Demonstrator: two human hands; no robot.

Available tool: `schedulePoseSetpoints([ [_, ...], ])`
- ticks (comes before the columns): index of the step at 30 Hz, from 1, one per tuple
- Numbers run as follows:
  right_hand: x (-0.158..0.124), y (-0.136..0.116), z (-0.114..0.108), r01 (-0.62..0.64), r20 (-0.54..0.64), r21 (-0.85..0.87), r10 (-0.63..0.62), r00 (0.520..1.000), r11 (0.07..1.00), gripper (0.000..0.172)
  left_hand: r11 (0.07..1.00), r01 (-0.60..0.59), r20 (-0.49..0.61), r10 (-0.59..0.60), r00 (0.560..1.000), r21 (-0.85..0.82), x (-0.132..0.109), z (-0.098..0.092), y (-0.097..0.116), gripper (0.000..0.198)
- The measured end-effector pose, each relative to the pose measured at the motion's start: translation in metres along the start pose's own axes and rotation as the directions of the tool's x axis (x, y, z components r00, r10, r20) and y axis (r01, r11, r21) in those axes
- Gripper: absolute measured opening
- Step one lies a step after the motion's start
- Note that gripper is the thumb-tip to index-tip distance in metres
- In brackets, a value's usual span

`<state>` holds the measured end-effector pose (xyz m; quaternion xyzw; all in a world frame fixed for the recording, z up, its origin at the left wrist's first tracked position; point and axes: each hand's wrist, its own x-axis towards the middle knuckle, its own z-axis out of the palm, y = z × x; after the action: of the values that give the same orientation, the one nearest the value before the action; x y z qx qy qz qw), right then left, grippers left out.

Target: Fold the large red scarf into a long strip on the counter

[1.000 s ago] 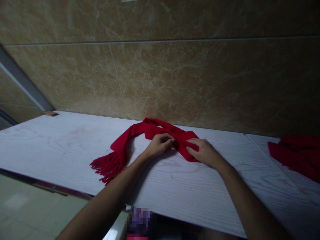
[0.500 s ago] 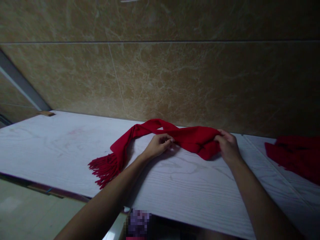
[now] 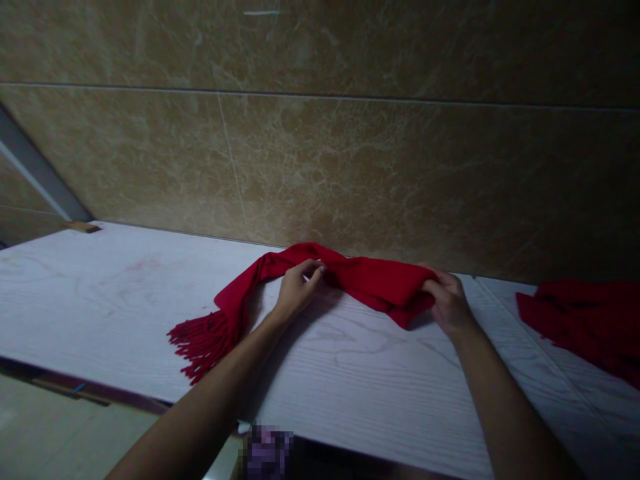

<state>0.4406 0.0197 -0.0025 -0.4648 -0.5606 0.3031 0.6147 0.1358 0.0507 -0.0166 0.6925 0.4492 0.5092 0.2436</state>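
One long, red, fringed fabric scarf point(image 3: 375, 280) and one crumpled red cloth point(image 3: 585, 320) lie apart; right hand point(image 3: 451, 303) pinches the scarf; left hand point(image 3: 299, 285) curls at its edge, grip unclear.

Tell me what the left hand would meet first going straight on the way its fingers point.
Most likely the red scarf: it lies right ahead of the left hand, perhaps touching it, though depth is unclear.

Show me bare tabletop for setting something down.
Free: white tabletop between the wooden block and red fringe; front patch between left forearm and right forearm. Crowded: middle back, where the red scarf, left hand and right hand are; far right, second red cloth.
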Motion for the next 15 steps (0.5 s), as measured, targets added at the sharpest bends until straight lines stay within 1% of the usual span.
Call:
schedulePoseSetpoints([
  [1,0.002,0.001,-0.004,0.005,-0.057,0.049,-0.003,0.998,0.999,0.020,1.000,0.021,-0.081,-0.019,0.997,0.022,0.002,-0.003,-0.003,0.029],
  [2,0.004,0.003,-0.008,0.010,-0.109,0.071,-0.002,0.994,0.997,0.018,0.998,0.056,-0.134,-0.051,0.990,0.034,0.004,-0.007,-0.006,0.035],
  [3,0.006,0.006,-0.011,0.014,-0.150,0.068,-0.004,0.989,0.998,0.016,0.994,0.099,-0.156,-0.091,0.984,0.042,0.005,-0.009,-0.010,0.043],
  [5,0.009,0.012,-0.014,0.018,-0.179,0.038,-0.011,0.984,0.999,0.009,0.982,0.175,-0.116,-0.165,0.979,0.077,0.006,-0.013,-0.016,0.055],
  [6,0.009,0.015,-0.015,0.018,-0.177,0.033,-0.012,0.984,0.999,0.006,0.976,0.194,-0.076,-0.186,0.980,0.100,0.007,-0.013,-0.019,0.054],
  [7,0.010,0.017,-0.014,0.018,-0.175,0.035,-0.012,0.984,0.999,0.006,0.973,0.199,-0.041,-0.195,0.980,0.119,0.007,-0.013,-0.021,0.046],
  [10,0.008,0.020,-0.012,0.019,-0.173,0.038,-0.012,0.985,0.999,0.011,0.974,0.184,0.016,-0.188,0.982,0.136,0.006,-0.010,-0.022,0.018],
  [12,0.006,0.019,-0.010,0.020,-0.163,0.019,-0.016,0.987,1.000,0.013,0.980,0.165,0.032,-0.170,0.985,0.109,0.005,-0.008,-0.020,0.012],
  [15,0.004,0.018,-0.007,0.025,-0.124,-0.030,-0.029,0.992,0.999,0.014,0.989,0.143,0.041,-0.145,0.989,0.038,0.005,-0.007,-0.017,0.013],
])
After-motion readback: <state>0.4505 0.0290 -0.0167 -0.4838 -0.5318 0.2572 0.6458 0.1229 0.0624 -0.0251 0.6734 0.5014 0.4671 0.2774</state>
